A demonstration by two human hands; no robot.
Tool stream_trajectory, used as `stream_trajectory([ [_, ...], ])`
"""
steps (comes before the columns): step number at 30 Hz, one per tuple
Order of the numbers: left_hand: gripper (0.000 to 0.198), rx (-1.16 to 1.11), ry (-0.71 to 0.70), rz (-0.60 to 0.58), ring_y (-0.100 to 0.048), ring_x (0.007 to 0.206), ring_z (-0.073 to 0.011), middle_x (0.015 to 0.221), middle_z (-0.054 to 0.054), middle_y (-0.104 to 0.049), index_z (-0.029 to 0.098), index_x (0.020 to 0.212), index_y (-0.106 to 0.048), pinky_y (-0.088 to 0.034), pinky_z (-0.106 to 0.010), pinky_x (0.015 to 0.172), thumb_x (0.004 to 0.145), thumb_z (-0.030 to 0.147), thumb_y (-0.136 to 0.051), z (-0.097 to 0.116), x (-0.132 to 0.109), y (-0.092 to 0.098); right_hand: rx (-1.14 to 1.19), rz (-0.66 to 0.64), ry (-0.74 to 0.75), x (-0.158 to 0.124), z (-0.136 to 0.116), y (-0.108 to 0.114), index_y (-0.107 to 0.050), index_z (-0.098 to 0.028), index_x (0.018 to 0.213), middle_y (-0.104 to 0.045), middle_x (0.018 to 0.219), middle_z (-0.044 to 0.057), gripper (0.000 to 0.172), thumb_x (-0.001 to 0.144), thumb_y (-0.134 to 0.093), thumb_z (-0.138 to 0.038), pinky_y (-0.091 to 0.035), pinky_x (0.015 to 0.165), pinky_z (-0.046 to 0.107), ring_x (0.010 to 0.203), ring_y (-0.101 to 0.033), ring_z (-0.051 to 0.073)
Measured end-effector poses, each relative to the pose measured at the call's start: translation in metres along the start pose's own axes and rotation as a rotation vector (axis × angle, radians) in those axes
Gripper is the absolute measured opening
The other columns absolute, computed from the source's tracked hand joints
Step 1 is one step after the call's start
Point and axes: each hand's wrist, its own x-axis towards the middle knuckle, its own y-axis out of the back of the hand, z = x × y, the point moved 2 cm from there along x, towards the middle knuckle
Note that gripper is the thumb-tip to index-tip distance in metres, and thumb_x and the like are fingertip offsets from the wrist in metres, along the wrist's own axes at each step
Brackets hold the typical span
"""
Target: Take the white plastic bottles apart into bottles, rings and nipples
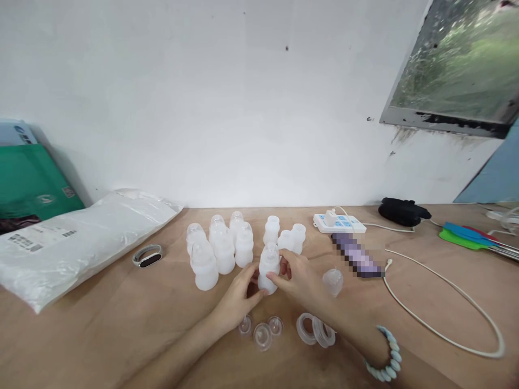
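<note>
A small white baby bottle (268,274) stands upright on the brown tabletop, with a clear teat top on it. My left hand (241,294) grips its left side near the base, thumb in front. From the right, my right hand (299,273) closes on the bottle with thumb and fingers. Just behind it are open white bottles (271,229), three in all. Several bottles with clear domed caps (223,251) are grouped to the left. Nearer me lie three clear teats (263,336) and two translucent screw rings (306,328). A clear domed cap (333,281) rests beyond my right forearm.
At the left lie a white plastic parcel (89,232) and a fitness band (147,256). Toward the right are a power strip (339,222), a blurred purple phone-like object (359,256), a white cable (441,300), a black case (401,212) and coloured spatulas (466,236). A wall closes off the back.
</note>
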Motion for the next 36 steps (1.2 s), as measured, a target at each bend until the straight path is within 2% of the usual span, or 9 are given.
stream_trajectory([
  [4, 0.043, 0.017, -0.055, 0.043, -0.053, 0.116, -0.0237, 0.131, -0.008, -0.05, 0.025, 0.124, -0.051, -0.049, -0.039, 0.097, 0.082, 0.014, -0.058, 0.0, -0.003, -0.001, -0.02, -0.005, -0.066, 0.003, 0.003, -0.004, -0.058, -0.018, 0.09, -0.059, 0.064, -0.003, 0.014, 0.083, -0.065, -0.028, -0.033, 0.056, 0.026, 0.059, -0.053, 0.015],
  [8, 0.037, 0.0, -0.035, 0.066, -0.053, 0.113, -0.0216, 0.118, -0.006, -0.051, 0.025, 0.117, -0.047, -0.049, -0.038, 0.097, 0.083, 0.015, -0.057, 0.003, -0.005, -0.001, 0.015, -0.026, -0.098, 0.003, 0.01, -0.005, -0.057, -0.018, 0.096, -0.062, 0.064, -0.002, 0.017, 0.085, -0.064, -0.029, -0.035, 0.055, 0.026, 0.06, -0.057, 0.017],
  [10, 0.027, 0.011, -0.018, 0.094, -0.055, 0.105, -0.0205, 0.108, -0.004, -0.053, 0.023, 0.107, -0.048, -0.049, -0.036, 0.093, 0.083, 0.015, -0.057, 0.006, -0.005, 0.0, 0.055, -0.046, -0.113, 0.003, 0.013, -0.006, -0.056, -0.019, 0.094, -0.063, 0.064, -0.002, 0.016, 0.084, -0.065, -0.029, -0.035, 0.055, 0.026, 0.06, -0.057, 0.017],
  [14, 0.008, 0.04, 0.048, 0.08, -0.053, 0.075, -0.0164, 0.079, 0.001, -0.055, 0.02, 0.083, -0.051, -0.045, -0.028, 0.07, 0.086, 0.023, -0.058, 0.01, -0.003, 0.002, 0.179, -0.093, -0.119, 0.006, 0.017, -0.008, -0.056, -0.018, 0.09, -0.066, 0.068, 0.0, 0.016, 0.083, -0.066, -0.028, -0.039, 0.058, 0.027, 0.062, -0.058, 0.017],
  [17, 0.022, -0.006, 0.067, -0.029, -0.053, 0.062, -0.015, 0.066, 0.0, -0.06, 0.018, 0.075, -0.06, -0.042, -0.026, 0.061, 0.091, 0.033, -0.055, 0.012, -0.002, 0.001, 0.259, -0.14, -0.093, 0.01, 0.018, -0.013, -0.058, -0.017, 0.097, -0.067, 0.072, 0.001, 0.017, 0.084, -0.065, -0.024, -0.043, 0.062, 0.027, 0.066, -0.06, 0.017],
  [22, 0.031, -0.106, 0.07, -0.142, -0.066, 0.084, -0.0217, 0.081, -0.007, -0.073, 0.016, 0.086, -0.072, -0.05, -0.03, 0.078, 0.091, 0.038, -0.052, 0.012, -0.004, 0.0, 0.353, -0.25, -0.036, 0.019, 0.011, -0.029, -0.061, -0.016, 0.103, -0.068, 0.076, 0.001, 0.016, 0.088, -0.059, -0.019, -0.045, 0.062, 0.025, 0.068, -0.063, 0.015],
  [30, 0.027, -0.132, 0.072, -0.139, -0.065, 0.085, -0.02, 0.086, -0.004, -0.074, 0.018, 0.087, -0.074, -0.05, -0.032, 0.086, 0.09, 0.03, -0.05, 0.01, -0.004, -0.002, 0.434, -0.405, 0.022, 0.014, -0.01, -0.027, -0.064, -0.016, 0.105, -0.064, 0.064, -0.002, 0.021, 0.096, -0.047, -0.025, -0.044, 0.055, 0.023, 0.053, -0.058, 0.012],
  [32, 0.026, -0.134, 0.073, -0.16, -0.066, 0.09, -0.0214, 0.09, -0.005, -0.075, 0.018, 0.09, -0.074, -0.05, -0.033, 0.087, 0.09, 0.03, -0.051, 0.01, -0.003, -0.003, 0.433, -0.377, 0.025, 0.012, -0.006, -0.019, -0.064, -0.016, 0.108, -0.066, 0.067, -0.001, 0.023, 0.096, -0.046, -0.025, -0.047, 0.059, 0.025, 0.059, -0.062, 0.014],
  [36, 0.022, -0.117, 0.085, -0.188, -0.067, 0.095, -0.0226, 0.097, -0.007, -0.075, 0.019, 0.096, -0.072, -0.05, -0.034, 0.087, 0.09, 0.029, -0.054, 0.009, -0.002, -0.002, 0.376, -0.177, 0.016, 0.013, 0.006, 0.005, -0.064, -0.018, 0.102, -0.073, 0.093, 0.006, 0.016, 0.091, -0.053, -0.02, -0.05, 0.075, 0.03, 0.087, -0.068, 0.018],
])
